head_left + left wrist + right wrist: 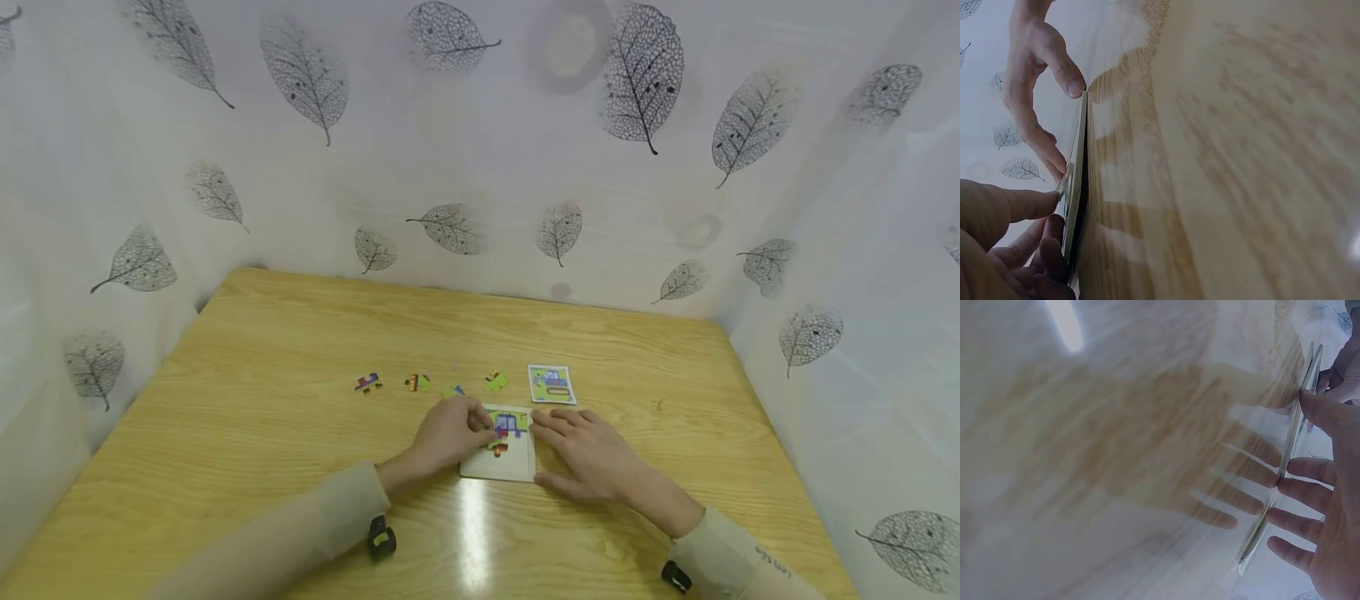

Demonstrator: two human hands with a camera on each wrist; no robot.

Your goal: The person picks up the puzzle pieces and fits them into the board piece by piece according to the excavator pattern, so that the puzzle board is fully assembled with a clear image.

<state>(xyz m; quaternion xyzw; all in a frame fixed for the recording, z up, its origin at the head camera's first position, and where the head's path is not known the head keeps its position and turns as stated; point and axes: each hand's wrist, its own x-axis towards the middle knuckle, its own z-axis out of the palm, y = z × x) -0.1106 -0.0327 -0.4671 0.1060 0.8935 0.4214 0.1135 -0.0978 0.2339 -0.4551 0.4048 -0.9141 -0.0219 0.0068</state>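
Note:
A square puzzle board (480, 467) lies on the table with a partly filled picture showing a blue vehicle part (510, 422) at its top. My left hand (450, 433) is over the board's left side, its thumb and fingers curled in and pinching a small puzzle piece (499, 444) with red on it; the fingers partly cover it. Along the board's right edge, my right hand (592, 454) rests with fairly straight fingers and its thumb near the lower corner. In the right wrist view, the thumb (1319, 412) touches the board's edge (1294, 425).
Several loose puzzle pieces, among them a purple-and-red one (367, 383) and a green one (496, 381), lie in a row behind the board. A picture card (551, 396) with a blue digger lies behind my right hand. Leaf-printed curtains (480, 150) surround the wooden table (300, 333).

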